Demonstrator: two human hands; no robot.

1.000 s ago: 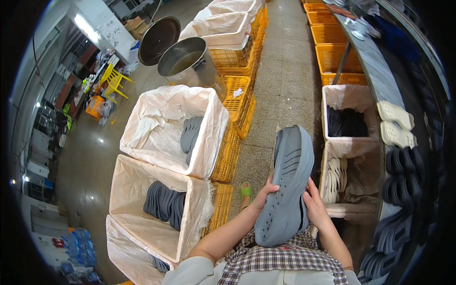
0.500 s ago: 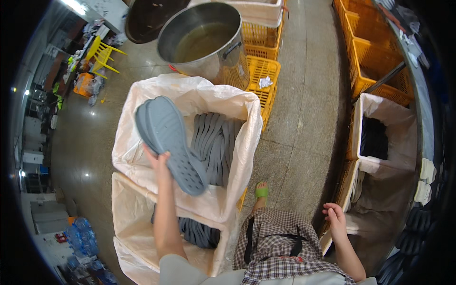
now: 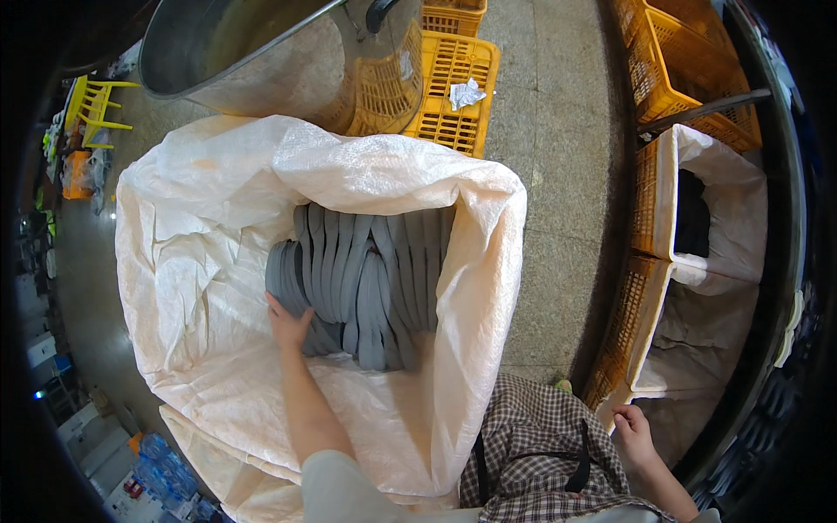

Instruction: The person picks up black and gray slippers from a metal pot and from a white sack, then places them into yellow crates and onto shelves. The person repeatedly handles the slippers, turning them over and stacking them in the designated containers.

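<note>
My left hand [image 3: 290,324] reaches down into a white-lined bin [image 3: 205,261] and is closed round the near end of grey shoe soles [image 3: 282,268]. Its thumb and fingers lie on either side of them. These soles stand on edge at the left end of a packed row of grey soles [image 3: 370,270] of the same kind. Off to the right, beside the checked apron [image 3: 540,427], hangs my right hand [image 3: 634,427]. Its fingers are curled in, and nothing shows in them.
Beyond the bin stands a large metal pot [image 3: 279,70], next to a yellow crate [image 3: 453,65] with crumpled paper [image 3: 467,93] on it. Along the right side are more lined crates [image 3: 649,288], one holding dark pieces [image 3: 691,213]. A yellow chair [image 3: 100,109] stands far left.
My left hand has lowered the grey soles from above the bin into it, at the row's left end. The view has moved closer over the bin. My right hand's fingers have curled in more.
</note>
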